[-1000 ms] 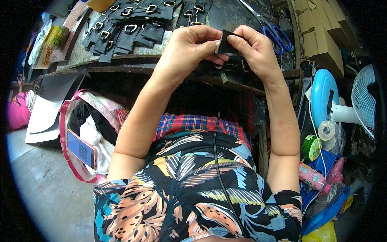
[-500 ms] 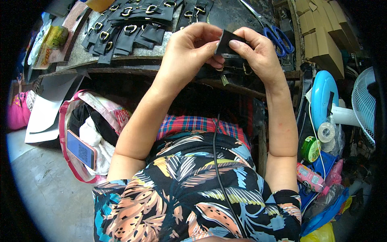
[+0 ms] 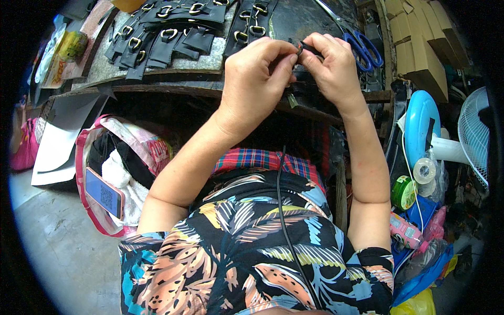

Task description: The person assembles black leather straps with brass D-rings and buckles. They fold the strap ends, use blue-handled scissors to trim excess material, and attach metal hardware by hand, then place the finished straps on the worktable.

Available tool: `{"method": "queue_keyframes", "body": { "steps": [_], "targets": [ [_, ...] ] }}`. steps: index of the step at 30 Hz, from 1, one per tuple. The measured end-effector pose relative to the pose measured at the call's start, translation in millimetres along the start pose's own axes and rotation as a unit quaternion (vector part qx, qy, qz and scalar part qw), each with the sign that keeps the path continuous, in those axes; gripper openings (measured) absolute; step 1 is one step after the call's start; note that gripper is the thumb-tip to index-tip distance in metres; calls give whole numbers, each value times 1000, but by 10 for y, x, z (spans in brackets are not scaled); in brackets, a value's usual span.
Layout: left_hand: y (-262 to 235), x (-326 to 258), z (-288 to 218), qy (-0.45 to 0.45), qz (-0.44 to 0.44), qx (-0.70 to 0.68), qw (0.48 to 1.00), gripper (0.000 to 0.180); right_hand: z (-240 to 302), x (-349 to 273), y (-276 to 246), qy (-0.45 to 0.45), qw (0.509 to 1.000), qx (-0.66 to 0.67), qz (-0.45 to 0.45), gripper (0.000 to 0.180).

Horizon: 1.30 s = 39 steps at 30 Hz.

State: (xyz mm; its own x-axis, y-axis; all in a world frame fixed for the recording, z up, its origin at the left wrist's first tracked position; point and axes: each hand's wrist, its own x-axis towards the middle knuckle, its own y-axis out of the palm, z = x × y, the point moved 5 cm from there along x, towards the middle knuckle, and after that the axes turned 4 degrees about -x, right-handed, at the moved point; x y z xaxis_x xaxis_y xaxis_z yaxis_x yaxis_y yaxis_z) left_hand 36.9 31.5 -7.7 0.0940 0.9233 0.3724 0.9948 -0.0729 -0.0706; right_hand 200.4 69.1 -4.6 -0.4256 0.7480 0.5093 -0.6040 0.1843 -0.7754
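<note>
My left hand [image 3: 260,73] and my right hand [image 3: 333,65] meet over the front edge of the dark workbench [image 3: 157,86]. Both pinch a small black leather strap piece [image 3: 310,49] between their fingertips; most of it is hidden by my fingers. Beyond my hands, several black straps with gold metal rings [image 3: 168,29] lie in rows on the bench top.
Blue-handled scissors [image 3: 362,44] lie just right of my right hand. Cardboard boxes [image 3: 420,47] stack at the far right, with a fan [image 3: 472,142], tape rolls [image 3: 424,170] and blue plastic items below. An open bag [image 3: 121,173] with a phone [image 3: 105,193] sits at the left.
The strap piece has been turned or folded between my fingertips, so much less of it shows. Both hands stay close together over the bench edge.
</note>
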Motion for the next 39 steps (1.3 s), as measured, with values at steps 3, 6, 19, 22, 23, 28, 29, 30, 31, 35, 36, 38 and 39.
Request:
{"method": "queue_keyframes", "body": {
  "steps": [3,6,19,22,23,28,29,30,31,35,36,38,39],
  "targets": [
    [-66,91,44,-37,41,-90,994,19,-122,27,34,87,975,205,9,20],
    [-124,199,50,-25,43,-37,998,22,-103,30,7,62,972,228,10,22],
    [-134,138,-123,107,9,217,970,9,-63,36,28,40,991,119,-40,28],
    [-140,149,-114,95,-7,207,974,8,-64,24,14,62,989,129,-28,29],
    [-153,160,-94,79,-11,208,975,8,-69,19,14,78,986,144,-19,29],
    [-195,155,-68,64,4,254,965,12,-28,47,24,69,990,119,3,31],
    [-205,149,-63,61,7,280,958,14,-9,50,19,55,994,98,-4,31],
    [-221,148,-66,64,7,281,958,14,8,51,13,41,996,76,-11,31],
    [-236,147,-70,68,8,282,957,15,12,49,18,40,997,61,-6,31],
    [-297,117,-100,85,-46,184,978,23,72,44,21,6,1000,-11,0,27],
    [-271,93,-70,51,-10,162,985,33,98,46,19,-9,999,-32,-2,26],
    [-210,75,-50,43,16,205,978,33,137,54,20,-17,999,-47,-11,21],
    [-184,72,-41,43,27,227,973,34,156,61,20,-23,998,-54,-16,19]
  ]
}}
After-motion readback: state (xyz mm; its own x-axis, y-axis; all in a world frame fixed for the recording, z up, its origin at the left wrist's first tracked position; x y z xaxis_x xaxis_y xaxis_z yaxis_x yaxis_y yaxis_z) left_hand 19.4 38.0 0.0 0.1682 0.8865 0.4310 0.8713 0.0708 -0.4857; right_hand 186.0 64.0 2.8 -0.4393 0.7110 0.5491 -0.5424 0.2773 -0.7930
